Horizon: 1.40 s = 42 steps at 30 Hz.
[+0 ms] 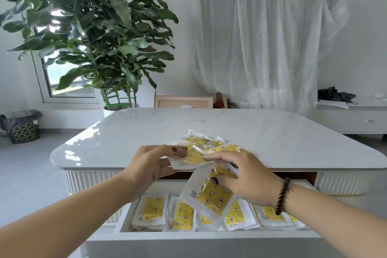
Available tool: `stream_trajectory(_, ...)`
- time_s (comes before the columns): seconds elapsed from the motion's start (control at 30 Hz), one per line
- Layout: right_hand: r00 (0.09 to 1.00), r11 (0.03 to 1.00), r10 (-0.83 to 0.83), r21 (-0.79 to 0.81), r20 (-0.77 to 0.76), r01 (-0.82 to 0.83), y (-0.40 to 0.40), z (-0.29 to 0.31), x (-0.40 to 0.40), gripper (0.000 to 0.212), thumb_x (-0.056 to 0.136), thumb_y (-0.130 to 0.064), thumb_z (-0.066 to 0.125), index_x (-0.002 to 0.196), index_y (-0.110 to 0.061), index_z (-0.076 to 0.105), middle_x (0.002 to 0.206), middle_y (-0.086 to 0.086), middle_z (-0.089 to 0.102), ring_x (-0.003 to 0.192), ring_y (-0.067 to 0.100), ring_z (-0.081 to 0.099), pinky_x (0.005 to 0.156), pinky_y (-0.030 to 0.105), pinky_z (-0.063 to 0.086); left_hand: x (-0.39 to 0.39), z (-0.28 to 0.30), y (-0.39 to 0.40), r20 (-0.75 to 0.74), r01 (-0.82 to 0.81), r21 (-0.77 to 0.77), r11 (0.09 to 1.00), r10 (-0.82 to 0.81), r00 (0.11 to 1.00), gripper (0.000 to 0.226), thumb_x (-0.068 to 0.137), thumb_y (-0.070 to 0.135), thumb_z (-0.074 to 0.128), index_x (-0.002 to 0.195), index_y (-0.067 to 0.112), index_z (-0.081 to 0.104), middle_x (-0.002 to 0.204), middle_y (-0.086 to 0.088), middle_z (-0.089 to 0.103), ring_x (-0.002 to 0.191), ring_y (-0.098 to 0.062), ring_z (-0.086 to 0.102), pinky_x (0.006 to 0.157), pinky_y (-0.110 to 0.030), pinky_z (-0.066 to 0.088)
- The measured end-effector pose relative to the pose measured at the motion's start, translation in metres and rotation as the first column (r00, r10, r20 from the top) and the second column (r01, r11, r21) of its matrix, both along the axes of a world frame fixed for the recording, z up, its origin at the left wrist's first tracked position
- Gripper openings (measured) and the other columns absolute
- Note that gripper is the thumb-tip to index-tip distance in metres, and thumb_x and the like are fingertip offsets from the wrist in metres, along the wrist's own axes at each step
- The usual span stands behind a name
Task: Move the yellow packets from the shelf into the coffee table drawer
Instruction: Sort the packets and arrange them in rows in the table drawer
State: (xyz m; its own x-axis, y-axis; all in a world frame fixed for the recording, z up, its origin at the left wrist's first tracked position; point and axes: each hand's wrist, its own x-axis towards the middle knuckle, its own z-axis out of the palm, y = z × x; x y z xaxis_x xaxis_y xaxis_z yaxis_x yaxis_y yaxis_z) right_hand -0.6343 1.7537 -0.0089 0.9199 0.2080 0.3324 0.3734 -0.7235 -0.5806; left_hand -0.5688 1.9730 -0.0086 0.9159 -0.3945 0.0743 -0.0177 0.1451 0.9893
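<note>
A pile of yellow packets [211,142] with a star pattern lies near the front edge of the white coffee table [125,132]. My left hand [155,163] pinches one packet [188,160] at the pile's near side, thumb on top. My right hand [245,176] holds another yellow packet [207,195], which hangs tilted over the open drawer [205,236]. Inside the drawer stand rows of yellow packets [152,209], side by side.
A large potted plant [100,37] stands behind the table at the left. A white sheet [261,44] drapes over something at the back. A low white cabinet [356,117] is at the right, a patterned bin [25,130] at the far left on the floor.
</note>
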Motion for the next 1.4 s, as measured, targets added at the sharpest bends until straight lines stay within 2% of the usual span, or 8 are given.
stream_trajectory(0.1, 0.999, 0.998, 0.044, -0.045, -0.026, -0.045, 0.007, -0.003, -0.004, 0.051, 0.088, -0.010, 0.065, 0.126, -0.041, 0.056, 0.122, -0.034, 0.051, 0.111, -0.028, 0.040, 0.090, -0.008, 0.027, -0.007, -0.001, -0.008, 0.147, -0.245, 0.173, 0.954, 0.221, 0.964, 0.027, 0.071, 0.014, 0.081, 0.096, 0.021, 0.076, 0.110, 0.003, 0.071, 0.092, -0.013, 0.070, 0.081, -0.026, 0.054)
stream_trajectory(0.3, 0.998, 0.989, -0.003, -0.146, -0.068, -0.007, 0.010, -0.001, -0.007, 0.055, 0.092, -0.017, 0.060, 0.133, -0.049, 0.043, 0.144, -0.022, 0.042, 0.133, 0.008, 0.042, 0.101, 0.009, 0.033, -0.005, -0.005, -0.012, 0.153, -0.358, 0.164, 0.919, 0.335, 0.930, 0.100, 0.070, 0.007, 0.084, 0.146, 0.041, 0.027, 0.146, -0.002, 0.041, 0.117, -0.026, 0.056, 0.085, -0.036, 0.052)
stream_trajectory(0.37, 0.997, 0.995, -0.009, -0.096, -0.076, 0.002, 0.007, 0.002, -0.008, 0.056, 0.092, -0.013, 0.059, 0.133, -0.048, 0.044, 0.143, -0.023, 0.042, 0.134, -0.001, 0.036, 0.100, 0.007, 0.027, -0.002, -0.003, -0.008, 0.110, -0.370, 0.140, 0.918, 0.357, 0.928, 0.104, 0.069, 0.008, 0.084, 0.148, 0.038, 0.023, 0.145, -0.004, 0.045, 0.114, -0.027, 0.059, 0.089, -0.039, 0.052)
stream_trajectory(0.53, 0.994, 0.983, -0.012, 0.180, -0.113, 0.032, -0.005, 0.012, -0.007, 0.060, 0.084, -0.007, 0.069, 0.122, -0.049, 0.052, 0.118, -0.015, 0.064, 0.115, 0.003, 0.056, 0.100, 0.025, 0.044, 0.004, -0.003, 0.002, 0.184, -0.397, 0.260, 0.880, 0.359, 0.915, 0.058, 0.074, 0.005, 0.079, 0.126, 0.018, 0.056, 0.093, -0.003, 0.075, 0.084, -0.023, 0.072, 0.080, -0.041, 0.058)
stream_trajectory(0.83, 0.989, 0.907, -0.124, 0.395, -0.077, 0.145, -0.002, 0.007, -0.001, 0.032, 0.071, -0.003, 0.081, 0.089, -0.022, 0.063, 0.089, 0.003, 0.073, 0.088, 0.022, 0.070, 0.078, 0.035, 0.059, -0.014, -0.006, -0.006, 0.164, -0.094, 0.277, 0.956, 0.050, 0.985, 0.013, 0.086, 0.005, 0.068, 0.095, 0.012, 0.074, 0.093, -0.021, 0.072, 0.080, -0.038, 0.068, 0.077, -0.045, 0.053)
stream_trajectory(1.0, 0.972, 0.897, -0.235, 0.382, -0.017, 0.224, 0.001, -0.002, 0.008, 0.030, 0.063, -0.017, 0.088, 0.083, -0.020, 0.067, 0.092, 0.007, 0.071, 0.091, 0.025, 0.066, 0.083, 0.040, 0.056, -0.020, -0.002, -0.013, 0.093, -0.027, 0.198, 0.980, 0.009, 0.996, 0.014, 0.090, 0.015, 0.063, 0.091, 0.012, 0.077, 0.092, -0.015, 0.075, 0.078, -0.030, 0.070, 0.074, -0.040, 0.055)
stream_trajectory(1.17, 0.960, 0.877, -0.280, 0.404, -0.008, 0.259, 0.009, -0.005, 0.010, 0.029, 0.062, -0.019, 0.088, 0.081, -0.021, 0.067, 0.076, -0.010, 0.062, 0.070, 0.000, 0.054, 0.062, 0.007, 0.041, -0.025, -0.002, -0.016, 0.079, 0.084, 0.219, 0.972, -0.104, 0.991, 0.034, 0.062, 0.018, 0.079, 0.095, 0.010, 0.075, 0.094, -0.015, 0.075, 0.088, -0.032, 0.072, 0.082, -0.043, 0.058)
stream_trajectory(1.4, 0.947, 0.858, -0.317, 0.441, 0.050, 0.264, 0.016, -0.004, 0.008, 0.029, 0.060, -0.019, 0.089, 0.068, -0.024, 0.061, 0.070, -0.009, 0.054, 0.066, 0.002, 0.048, 0.057, 0.006, 0.041, -0.025, -0.002, -0.020, 0.084, 0.102, 0.285, 0.953, -0.131, 0.988, 0.040, 0.059, 0.006, 0.081, 0.097, 0.011, 0.070, 0.091, -0.009, 0.076, 0.083, -0.026, 0.074, 0.070, -0.035, 0.061)
